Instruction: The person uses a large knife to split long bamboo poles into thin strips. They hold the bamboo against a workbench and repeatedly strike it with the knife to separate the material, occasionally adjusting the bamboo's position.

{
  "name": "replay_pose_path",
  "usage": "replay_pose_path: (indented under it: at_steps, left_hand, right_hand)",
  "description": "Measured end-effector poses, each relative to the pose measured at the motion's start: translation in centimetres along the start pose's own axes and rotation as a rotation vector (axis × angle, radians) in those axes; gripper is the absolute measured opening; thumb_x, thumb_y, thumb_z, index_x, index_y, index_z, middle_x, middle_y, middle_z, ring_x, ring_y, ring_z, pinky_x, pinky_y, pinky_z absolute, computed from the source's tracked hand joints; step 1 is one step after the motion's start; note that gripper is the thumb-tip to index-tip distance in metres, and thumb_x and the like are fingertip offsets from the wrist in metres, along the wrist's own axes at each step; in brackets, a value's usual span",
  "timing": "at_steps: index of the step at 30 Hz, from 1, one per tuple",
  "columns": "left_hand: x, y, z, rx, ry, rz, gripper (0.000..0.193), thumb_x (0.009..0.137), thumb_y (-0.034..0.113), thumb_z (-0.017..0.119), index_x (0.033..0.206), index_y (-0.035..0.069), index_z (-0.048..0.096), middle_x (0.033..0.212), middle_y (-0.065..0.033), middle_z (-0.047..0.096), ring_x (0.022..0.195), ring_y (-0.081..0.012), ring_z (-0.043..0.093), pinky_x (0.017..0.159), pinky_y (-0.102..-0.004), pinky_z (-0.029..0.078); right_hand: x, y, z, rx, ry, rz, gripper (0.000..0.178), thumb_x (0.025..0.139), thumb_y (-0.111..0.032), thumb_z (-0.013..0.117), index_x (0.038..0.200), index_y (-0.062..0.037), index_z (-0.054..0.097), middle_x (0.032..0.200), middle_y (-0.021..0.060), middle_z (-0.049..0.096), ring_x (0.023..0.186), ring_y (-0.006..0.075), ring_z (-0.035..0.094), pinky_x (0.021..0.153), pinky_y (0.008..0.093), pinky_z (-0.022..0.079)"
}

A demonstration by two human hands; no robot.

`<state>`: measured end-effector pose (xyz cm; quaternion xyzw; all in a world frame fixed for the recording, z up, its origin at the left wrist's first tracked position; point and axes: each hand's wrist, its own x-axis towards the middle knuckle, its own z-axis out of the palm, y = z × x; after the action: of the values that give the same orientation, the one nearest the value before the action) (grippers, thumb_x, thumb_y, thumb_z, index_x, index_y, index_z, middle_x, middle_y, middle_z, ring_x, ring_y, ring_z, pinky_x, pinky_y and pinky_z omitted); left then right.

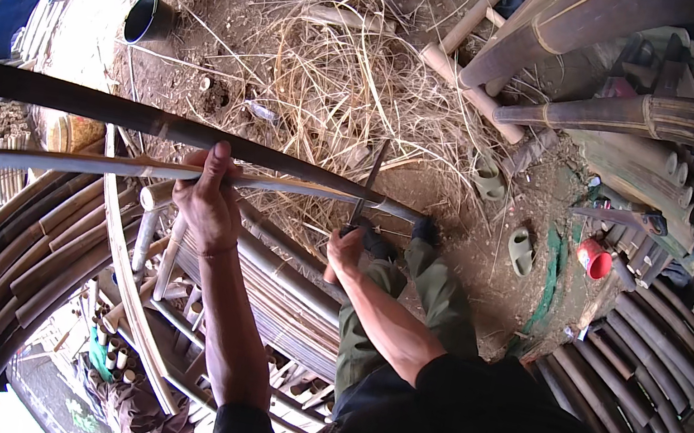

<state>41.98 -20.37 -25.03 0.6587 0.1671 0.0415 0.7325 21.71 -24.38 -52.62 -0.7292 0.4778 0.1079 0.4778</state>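
My left hand (210, 201) is closed around a pale split bamboo strip (80, 164), its thumb up against a dark bamboo length (82, 101) running just beyond it. The two pieces come together to the right, near the blade. My right hand (346, 250) grips the wooden handle of a long-bladed knife (375, 169). Its narrow blade points away from me and crosses the bamboo close to where the pieces meet. The right end of the dark length reaches my dark-covered foot (427, 230).
Tangled bamboo shavings (335, 68) cover the ground ahead. A black bucket (149, 19) stands far left. Thick bamboo poles (599, 25) lean at far right, near loose sandals (521, 251), a red container (594, 259) and a saw (627, 218). Stacked bamboo (37, 256) lies at left.
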Motion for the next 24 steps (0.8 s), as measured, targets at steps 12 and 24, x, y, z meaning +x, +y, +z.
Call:
replay_pose_path:
  at_steps: [12, 24]
  left_hand:
    - [0.1, -1.0, -2.7, -0.18, -0.113, -0.054, 0.021, 0.085, 0.015, 0.071, 0.081, 0.009, 0.052, 0.06, 0.0027, 0.044, 0.053, -0.0078, 0.038, 0.054, -0.0257, 0.036]
    - [-3.9, 0.2, -2.1, -0.124, 0.123, 0.0, 0.021, 0.09, 0.015, 0.066, 0.079, 0.012, 0.048, 0.057, 0.0047, 0.035, 0.049, -0.007, 0.031, 0.048, -0.0248, 0.027]
  right_hand:
    - [6.8, -1.0, -10.8, -0.206, -0.867, 0.249, 0.022, 0.077, -0.016, 0.064, 0.061, -0.0043, 0.054, 0.057, 0.0096, 0.056, 0.051, 0.0204, 0.058, 0.045, 0.0395, 0.043]
    - [6.4, 4.2, -13.8, -0.653, -0.446, -0.536, 0.033, 0.076, -0.028, 0.065, 0.091, 0.0015, 0.062, 0.07, 0.0216, 0.064, 0.068, 0.039, 0.066, 0.064, 0.0463, 0.054]
